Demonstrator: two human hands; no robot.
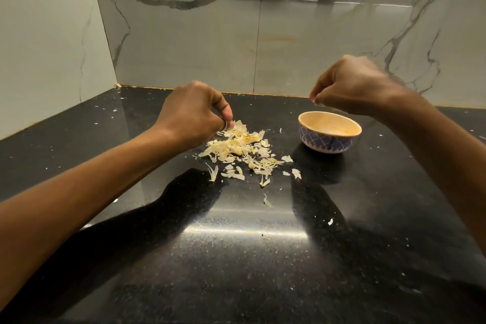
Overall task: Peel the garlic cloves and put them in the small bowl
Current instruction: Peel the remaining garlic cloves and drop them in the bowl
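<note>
1. At far left, marble wall (47,47) meeting black counter (236,244) in a corner, with white flecks scattered along the join
2. Reaching in from near left: left hand (194,113), ring (224,123) on one finger, fingers curled downward, tips touching the far-left edge of the heap; cannot tell whether pinching a clove or only skin
3. In the centre, a loose heap of garlic skins (236,150) lying on the counter, with strays trailing toward the near side; no whole unpeeled clove clearly visible among them
4. Right of the heap and apart from it: small bowl (330,131), upright, blue-patterned outside, pale orange inside; cloves within not clearly made out from this angle
5. Raised over or just beyond the bowl, not touching it: right hand (352,84), thumb and fingertips pinched narrow; anything held there too small to tell
6. Judged late in the task: plenty of skin shed, little visibly left to peel
7. For moving: a wide glossy stretch of counter on the near side, walls closing in far and left, bowl well in from any visible edge
</note>
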